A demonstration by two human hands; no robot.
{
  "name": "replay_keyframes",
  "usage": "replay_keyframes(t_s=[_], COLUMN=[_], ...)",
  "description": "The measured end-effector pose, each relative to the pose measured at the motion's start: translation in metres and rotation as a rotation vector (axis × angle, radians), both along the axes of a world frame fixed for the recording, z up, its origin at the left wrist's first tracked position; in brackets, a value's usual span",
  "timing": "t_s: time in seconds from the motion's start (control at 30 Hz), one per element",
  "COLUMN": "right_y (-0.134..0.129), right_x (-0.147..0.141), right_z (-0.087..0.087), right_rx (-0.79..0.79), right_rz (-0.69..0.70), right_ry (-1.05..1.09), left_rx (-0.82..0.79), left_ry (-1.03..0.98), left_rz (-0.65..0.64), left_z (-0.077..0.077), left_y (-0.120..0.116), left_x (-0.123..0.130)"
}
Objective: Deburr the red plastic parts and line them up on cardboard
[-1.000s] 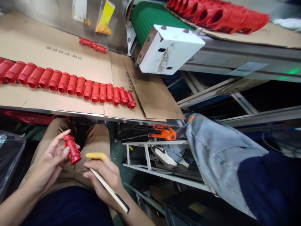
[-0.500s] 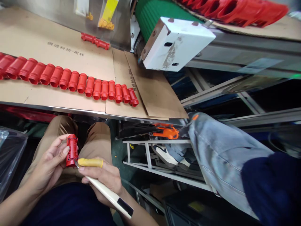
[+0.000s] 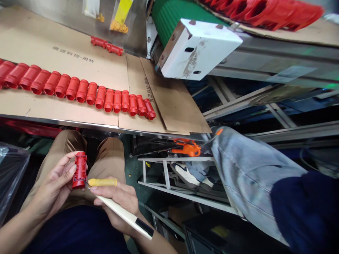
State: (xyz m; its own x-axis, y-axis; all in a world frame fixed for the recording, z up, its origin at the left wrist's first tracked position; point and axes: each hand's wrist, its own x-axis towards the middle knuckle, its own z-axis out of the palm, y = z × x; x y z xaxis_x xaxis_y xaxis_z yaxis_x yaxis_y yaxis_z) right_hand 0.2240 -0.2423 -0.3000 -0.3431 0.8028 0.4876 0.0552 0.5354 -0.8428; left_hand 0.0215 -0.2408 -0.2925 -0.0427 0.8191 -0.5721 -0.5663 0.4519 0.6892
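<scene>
Above my lap, my left hand (image 3: 59, 180) grips a red plastic cylinder (image 3: 80, 170), held nearly upright between thumb and fingers. My right hand (image 3: 119, 197) is closed around a white-handled knife (image 3: 125, 216) with a black end. A yellow cover (image 3: 102, 182) sits on one finger of that hand. The tool's tip is at the lower right edge of the cylinder; whether it touches is too small to tell. Beyond my knees, a row of several red cylinders (image 3: 82, 91) lies on the cardboard-covered table (image 3: 66, 114).
Two more red parts (image 3: 106, 46) lie farther back. A white metal bracket (image 3: 200, 49) stands by the green conveyor (image 3: 166, 21). An orange air gun (image 3: 189, 149) hangs below the table edge. At the right is another person's leg (image 3: 251, 176); clear plastic (image 3: 13, 169) is at left.
The red cylinder has tilted slightly in my left hand. The handle of the tool in my right hand has swung slightly to the right.
</scene>
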Motion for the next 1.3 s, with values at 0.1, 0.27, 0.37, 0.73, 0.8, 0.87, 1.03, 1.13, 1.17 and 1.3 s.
replay_keyframes(t_s=[0.1, 0.27, 0.37, 0.73, 0.8, 0.87, 1.03, 1.13, 1.17, 1.3], right_y=[0.002, 0.004, 0.004, 0.003, 0.003, 0.003, 0.002, 0.003, 0.004, 0.006], right_x=[-0.001, 0.001, 0.002, 0.004, 0.003, 0.003, 0.002, -0.002, -0.005, -0.017], right_z=[0.0, -0.001, -0.004, 0.0, 0.001, 0.0, -0.001, -0.001, -0.001, -0.003], right_rx=[0.013, 0.129, 0.291, -0.021, 0.065, 0.116, 0.097, 0.065, 0.08, 0.157], right_rz=[0.008, 0.011, 0.016, -0.08, -0.077, -0.073, -0.099, -0.2, -0.215, -0.2], right_ry=[0.001, -0.144, -0.321, 0.022, -0.026, -0.028, -0.038, -0.044, -0.049, -0.062], left_rx=[0.014, 0.043, 0.031, 0.1, 0.158, 0.167, 0.186, 0.28, 0.31, 0.409], left_ry=[-0.001, -0.014, -0.018, 0.053, 0.083, 0.086, 0.113, 0.258, 0.317, 0.447], left_rz=[0.008, -0.05, -0.06, 0.025, 0.023, 0.018, -0.012, -0.009, -0.022, -0.128], left_z=[-0.003, -0.015, -0.017, -0.008, -0.013, -0.016, -0.016, -0.017, -0.018, -0.019], left_y=[0.0, 0.001, 0.0, 0.0, 0.001, 0.0, -0.003, -0.007, -0.009, -0.013], left_x=[0.0, -0.006, -0.007, -0.004, -0.009, -0.012, -0.011, -0.01, -0.01, -0.01])
